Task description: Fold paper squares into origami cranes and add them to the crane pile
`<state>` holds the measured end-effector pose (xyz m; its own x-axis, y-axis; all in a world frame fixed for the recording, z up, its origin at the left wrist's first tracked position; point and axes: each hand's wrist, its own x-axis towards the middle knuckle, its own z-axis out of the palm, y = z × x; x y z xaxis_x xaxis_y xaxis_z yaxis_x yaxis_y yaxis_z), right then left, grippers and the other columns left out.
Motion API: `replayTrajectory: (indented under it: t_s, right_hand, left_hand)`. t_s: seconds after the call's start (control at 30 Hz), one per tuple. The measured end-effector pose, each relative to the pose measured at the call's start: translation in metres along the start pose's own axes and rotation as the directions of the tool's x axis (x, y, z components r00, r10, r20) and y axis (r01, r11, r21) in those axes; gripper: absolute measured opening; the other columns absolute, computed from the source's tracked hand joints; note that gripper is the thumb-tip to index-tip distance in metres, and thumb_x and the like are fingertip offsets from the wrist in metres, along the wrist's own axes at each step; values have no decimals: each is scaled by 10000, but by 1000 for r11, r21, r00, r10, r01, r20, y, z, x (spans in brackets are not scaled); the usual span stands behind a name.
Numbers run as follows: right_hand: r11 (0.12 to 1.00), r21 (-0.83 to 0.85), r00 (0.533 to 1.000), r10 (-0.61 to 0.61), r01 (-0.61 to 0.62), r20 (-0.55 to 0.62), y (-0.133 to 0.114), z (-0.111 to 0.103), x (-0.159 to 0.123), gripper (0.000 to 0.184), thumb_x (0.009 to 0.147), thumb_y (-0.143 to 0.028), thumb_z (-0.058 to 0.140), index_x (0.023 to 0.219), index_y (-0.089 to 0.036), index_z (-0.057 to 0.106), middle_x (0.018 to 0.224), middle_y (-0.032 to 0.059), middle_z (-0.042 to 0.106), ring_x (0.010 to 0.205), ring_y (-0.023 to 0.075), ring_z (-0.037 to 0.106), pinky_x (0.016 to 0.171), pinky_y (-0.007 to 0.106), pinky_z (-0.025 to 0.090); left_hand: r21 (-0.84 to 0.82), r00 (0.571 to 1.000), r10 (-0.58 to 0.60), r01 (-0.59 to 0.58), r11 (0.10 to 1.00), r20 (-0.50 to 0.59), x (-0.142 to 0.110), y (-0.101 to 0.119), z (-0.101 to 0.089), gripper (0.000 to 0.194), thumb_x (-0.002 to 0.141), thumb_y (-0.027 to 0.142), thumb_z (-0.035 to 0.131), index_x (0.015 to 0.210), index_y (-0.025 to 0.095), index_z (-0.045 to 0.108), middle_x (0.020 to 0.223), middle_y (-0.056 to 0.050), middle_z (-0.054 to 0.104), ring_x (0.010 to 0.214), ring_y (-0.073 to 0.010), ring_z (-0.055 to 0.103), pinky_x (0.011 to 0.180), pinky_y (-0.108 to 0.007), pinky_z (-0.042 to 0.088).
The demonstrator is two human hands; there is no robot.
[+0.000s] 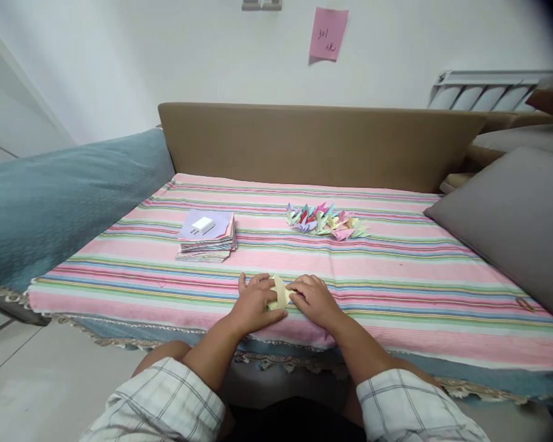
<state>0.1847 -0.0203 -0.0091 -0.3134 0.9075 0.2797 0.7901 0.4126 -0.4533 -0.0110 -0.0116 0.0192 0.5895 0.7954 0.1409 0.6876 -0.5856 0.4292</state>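
Note:
A small piece of pale yellow origami paper (281,293), partly folded, lies on the striped cloth between my two hands. My left hand (254,304) holds its left side down, with the index finger on the paper and the thumb along the near edge. At the right corner, the thumb and fingers of my right hand (317,301) are closed on the paper. My fingers hide parts of the folds. Beyond my hands sits a cluster of folded paper cranes (325,222) in several colours. A stack of square origami paper (207,245) stands to the left.
A white charger plug (203,226) rests on the paper stack. The pink striped cloth (405,270) covers the sofa seat, backed by a brown backrest (313,147). A blue-covered armrest (74,190) bounds the left, and a grey cushion (511,215) the right.

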Motion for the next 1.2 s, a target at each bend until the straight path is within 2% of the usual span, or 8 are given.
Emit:
replayTrajectory:
  t_s: [0.1,0.27,0.57,0.73,0.9,1.0,1.2]
  right_hand:
    - [1000,-1,1000,9,-9,-8,0,0,0,220,833,-243,540,1031,-254,635,966,41,603,918,199,501,827,352,359]
    - [1000,-21,1000,6,-7,-22,2,3,0,238,814,-255,568,1044,-251,628,959,41,598,928,201,499,835,354,360]
    - [1000,-25,999,16,-17,-37,1,4,0,235,804,-252,578,1035,-248,624,954,42,583,919,212,480,831,356,364]
    - [999,-22,998,22,-23,-53,0,4,0,162,802,-214,546,938,-232,632,944,40,577,910,210,469,824,345,359]
    - [998,-47,999,34,-36,-32,-1,3,1,90,794,-216,544,834,-202,624,920,44,568,876,203,461,792,327,360]
    - [997,-57,998,41,-43,-36,-1,2,1,98,786,-215,552,852,-194,621,917,47,564,880,205,458,797,323,359]
    - [996,-27,995,82,-83,-57,-2,1,1,112,764,-221,576,857,-192,631,920,51,566,891,211,465,806,321,366]
  left_hand:
    - [7,1000,9,-9,1000,-17,0,-1,1,165,674,414,699,692,254,668,1220,3,581,1223,-313,381,994,-659,-21]
    - [-16,1000,-4,4,1000,4,0,-2,1,298,568,486,763,789,297,695,1233,-16,576,1233,-330,361,1003,-652,-49]
    - [-70,1000,-30,30,997,8,-1,-1,1,174,733,448,639,866,347,690,1226,11,590,1240,-303,368,1004,-651,-17]
    - [-83,1000,-22,23,996,7,0,1,1,161,771,454,595,856,348,681,1216,25,600,1248,-292,367,1004,-648,-22]
    - [-77,998,-1,-4,997,-55,2,1,4,242,778,441,591,977,310,633,1177,-8,628,1231,-277,398,1027,-616,-21]
    - [-45,997,13,-17,999,-81,3,2,5,323,776,435,596,1072,304,598,1149,-23,642,1205,-269,428,1036,-602,-27]
    - [39,990,85,-81,996,-113,3,6,5,362,796,467,566,1124,314,582,1136,-20,651,1196,-275,441,1040,-601,-72]
